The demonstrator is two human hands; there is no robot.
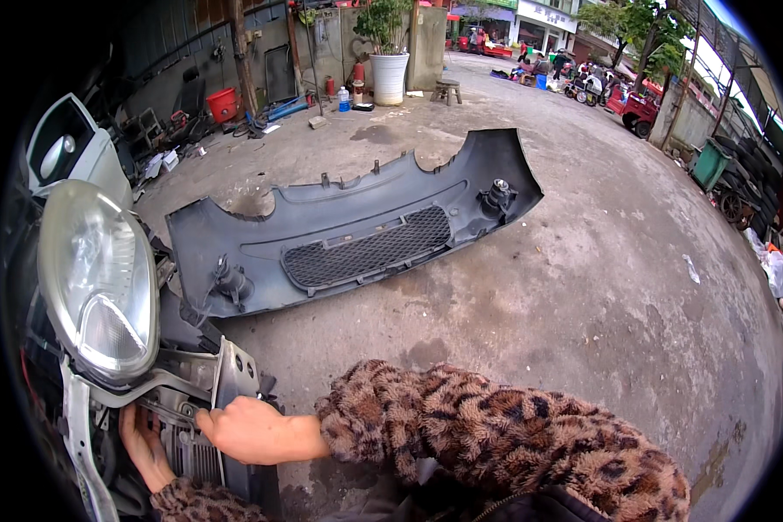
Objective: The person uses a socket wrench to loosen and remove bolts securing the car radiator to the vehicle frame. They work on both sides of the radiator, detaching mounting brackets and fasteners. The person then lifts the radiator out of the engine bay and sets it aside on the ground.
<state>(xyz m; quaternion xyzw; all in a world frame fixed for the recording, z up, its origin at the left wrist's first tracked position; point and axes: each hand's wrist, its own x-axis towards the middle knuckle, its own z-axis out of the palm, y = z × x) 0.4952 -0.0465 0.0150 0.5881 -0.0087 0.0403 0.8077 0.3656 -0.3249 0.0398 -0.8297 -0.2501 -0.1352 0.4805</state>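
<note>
At the front of a car with its bumper off, both my hands work below the clear headlight. My right hand is closed, its thumb and forefinger on the end of a slim metal wrench. The wrench reaches left, under the curved metal bracket. My left hand is at the wrench's far end, fingers pointing up; their tips are hidden behind metal parts. Just below the wrench is a finned radiator, and a pale metal beam end with holes stands beyond my right hand.
A dark bumper cover with a mesh grille and two lamps lies on the concrete floor ahead. An open car door is at the left. Farther off are a red bucket, a potted plant, a stool and stacked tyres.
</note>
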